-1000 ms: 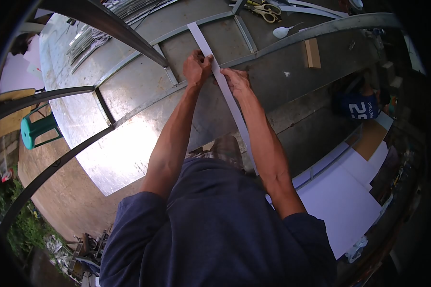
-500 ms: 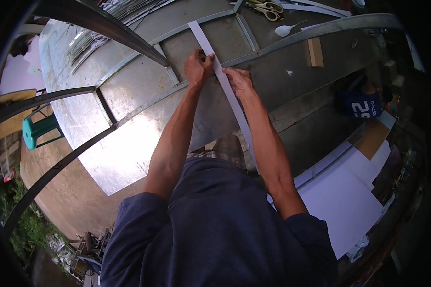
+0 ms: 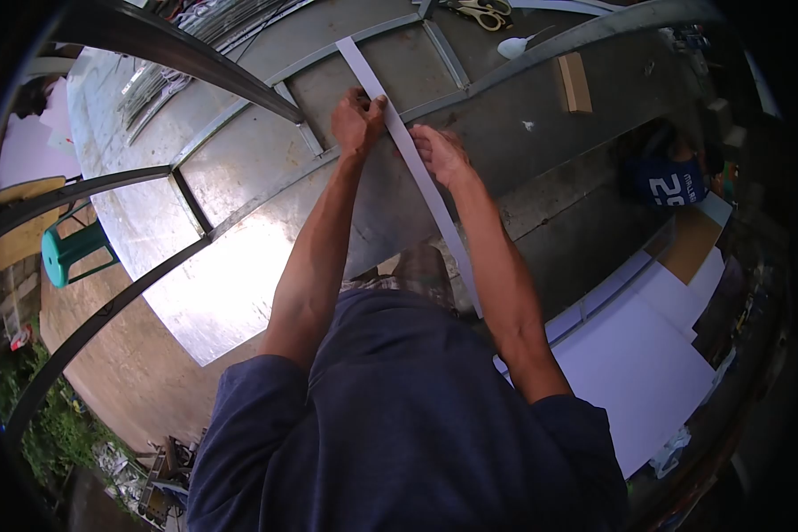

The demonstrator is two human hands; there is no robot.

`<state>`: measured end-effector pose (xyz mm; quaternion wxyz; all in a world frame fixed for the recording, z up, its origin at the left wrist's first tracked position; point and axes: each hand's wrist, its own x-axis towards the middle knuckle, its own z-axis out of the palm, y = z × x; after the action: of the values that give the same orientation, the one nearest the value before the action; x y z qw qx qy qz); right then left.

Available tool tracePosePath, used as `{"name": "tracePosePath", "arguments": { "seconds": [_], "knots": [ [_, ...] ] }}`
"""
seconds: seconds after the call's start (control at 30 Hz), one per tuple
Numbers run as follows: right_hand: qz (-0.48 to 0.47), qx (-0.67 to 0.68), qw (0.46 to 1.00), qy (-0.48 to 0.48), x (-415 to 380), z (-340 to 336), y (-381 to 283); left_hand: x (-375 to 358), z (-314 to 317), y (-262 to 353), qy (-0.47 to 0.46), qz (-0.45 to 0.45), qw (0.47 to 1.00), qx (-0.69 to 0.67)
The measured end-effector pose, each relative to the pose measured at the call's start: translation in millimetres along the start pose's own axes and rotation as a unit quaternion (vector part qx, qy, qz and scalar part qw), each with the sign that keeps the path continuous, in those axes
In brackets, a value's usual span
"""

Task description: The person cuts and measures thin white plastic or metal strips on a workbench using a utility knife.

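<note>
Head view, left hand [image 3: 358, 122] pinching white strip [image 3: 424, 182], right hand [image 3: 442, 156] open, shirt [image 3: 640, 180] digit "2"

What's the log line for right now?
left hand: thumb on white strip | right hand: at strip's edge | strip: across metal frame | scissors: on table

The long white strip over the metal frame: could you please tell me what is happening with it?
The person's left hand has its thumb on the white strip, and the right hand is at the strip's edge. The strip crosses the metal frame on the table and runs back toward the person.
</note>
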<state>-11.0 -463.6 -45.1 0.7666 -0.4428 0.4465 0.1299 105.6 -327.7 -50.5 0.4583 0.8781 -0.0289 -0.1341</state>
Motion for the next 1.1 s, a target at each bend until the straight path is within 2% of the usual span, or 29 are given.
{"name": "tracePosePath", "arguments": {
  "seconds": [0.17,0.23,0.27,0.37,0.47,0.57,0.67,0.77,0.87,0.97,1.1],
  "knots": [
    [-0.061,-0.090,0.994,-0.012,-19.9,2.9,19.6,-0.1,-1.8,0.6,-0.019,-0.008,1.000,-0.020],
    [-0.120,-0.116,0.986,-0.007,-28.3,-7.0,29.9,-10.0,0.2,-4.5,0.026,0.042,0.999,-0.010],
    [-0.117,-0.156,0.981,-0.015,-28.6,-16.7,31.3,-17.4,1.9,-7.1,0.049,0.065,0.997,-0.005],
    [-0.096,-0.263,0.960,-0.011,-60.1,-48.5,15.2,-61.6,-15.4,12.3,0.135,0.249,0.950,0.130],
    [-0.097,-0.445,0.888,-0.067,-82.4,-85.6,-3.8,-102.9,-25.2,3.5,0.016,0.395,0.896,0.201],
    [-0.170,-0.545,0.815,-0.097,-75.9,-117.6,-6.9,-132.4,-20.7,-18.1,-0.091,0.411,0.892,0.165],
    [-0.257,-0.602,0.747,-0.118,-57.2,-135.6,-9.7,-147.2,-8.7,-33.9,-0.112,0.378,0.901,0.180],
    [-0.311,-0.624,0.708,-0.115,-44.4,-144.6,-21.4,-152.1,9.2,-39.3,-0.089,0.364,0.907,0.193],
    [-0.330,-0.583,0.736,-0.095,-48.5,-145.0,-49.3,-153.7,21.2,-30.8,-0.048,0.359,0.909,0.205],
    [-0.454,-0.555,0.697,-0.026,-41.1,-163.6,-75.8,-157.4,27.2,-24.5,-0.026,0.340,0.917,0.207],
    [-0.460,-0.465,0.755,0.038,-25.3,-194.4,-122.5,-168.1,43.0,-16.0,0.003,0.297,0.930,0.219]
  ]
}}
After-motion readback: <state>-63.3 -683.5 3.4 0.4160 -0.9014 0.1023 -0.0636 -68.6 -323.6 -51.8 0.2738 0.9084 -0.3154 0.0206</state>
